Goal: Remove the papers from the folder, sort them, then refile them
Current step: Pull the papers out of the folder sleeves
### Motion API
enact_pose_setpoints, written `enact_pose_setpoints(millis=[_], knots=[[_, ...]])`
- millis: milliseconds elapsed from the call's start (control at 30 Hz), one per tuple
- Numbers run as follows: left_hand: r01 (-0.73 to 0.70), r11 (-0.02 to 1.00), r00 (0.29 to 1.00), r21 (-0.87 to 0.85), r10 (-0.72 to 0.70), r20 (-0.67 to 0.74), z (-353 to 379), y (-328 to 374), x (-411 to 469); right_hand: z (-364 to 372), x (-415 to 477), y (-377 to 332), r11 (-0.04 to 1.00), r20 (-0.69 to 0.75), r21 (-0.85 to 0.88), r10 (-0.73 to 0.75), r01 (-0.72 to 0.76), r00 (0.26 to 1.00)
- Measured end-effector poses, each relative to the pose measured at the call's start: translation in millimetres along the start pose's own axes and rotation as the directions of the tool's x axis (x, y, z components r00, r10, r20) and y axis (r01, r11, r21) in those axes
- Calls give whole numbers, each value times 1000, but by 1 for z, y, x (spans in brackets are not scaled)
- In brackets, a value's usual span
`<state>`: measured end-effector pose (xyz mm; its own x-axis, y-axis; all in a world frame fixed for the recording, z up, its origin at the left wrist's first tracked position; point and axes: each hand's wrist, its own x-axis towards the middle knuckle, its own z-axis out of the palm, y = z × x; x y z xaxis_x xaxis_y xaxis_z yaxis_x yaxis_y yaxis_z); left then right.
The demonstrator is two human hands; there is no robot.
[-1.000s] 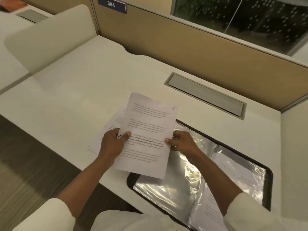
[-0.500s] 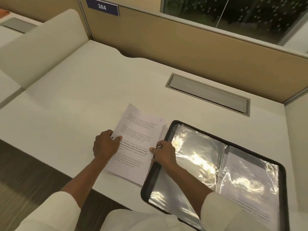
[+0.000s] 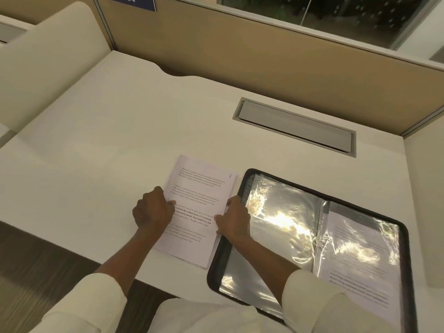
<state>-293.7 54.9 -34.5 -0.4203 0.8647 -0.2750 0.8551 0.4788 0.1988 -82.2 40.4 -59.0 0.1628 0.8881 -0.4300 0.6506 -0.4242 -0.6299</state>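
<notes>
- Papers (image 3: 199, 207): head view; stack lying flat on the desk (image 3: 96, 164), just left of the open folder (image 3: 406, 260).
- Left hand (image 3: 152, 210): curled fingers grip the stack's left edge.
- Right hand (image 3: 234, 218): pinches the right edge.

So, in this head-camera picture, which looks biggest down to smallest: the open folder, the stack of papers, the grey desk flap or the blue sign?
1. open folder
2. stack of papers
3. grey desk flap, farther off, so its rank against the papers is unsure
4. blue sign, cut off by the top edge
</notes>
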Motion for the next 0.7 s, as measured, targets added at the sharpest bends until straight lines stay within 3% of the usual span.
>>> enact_pose_setpoints(millis=[200,333,500,600,700], knots=[[-61,969,988,239,93,-122,2,9,-3,-6,-12,8,996,-38,-51,-80,78,996],[-97,916,982,388,152,-113,0,22,-11,-18,-22,29,978,-45,-85,-192,188,980],[-212,912,972,351,233,-18,8,64,-41,-46,-49,70,929,-217,-152,-365,338,905],[-391,859,914,330,403,34,19,100,-76,-66,-58,103,920,-297,-269,-362,287,883],[-587,775,806,233,587,78,34,136,-115,-85,-63,144,925,-375,-355,-275,137,885]])
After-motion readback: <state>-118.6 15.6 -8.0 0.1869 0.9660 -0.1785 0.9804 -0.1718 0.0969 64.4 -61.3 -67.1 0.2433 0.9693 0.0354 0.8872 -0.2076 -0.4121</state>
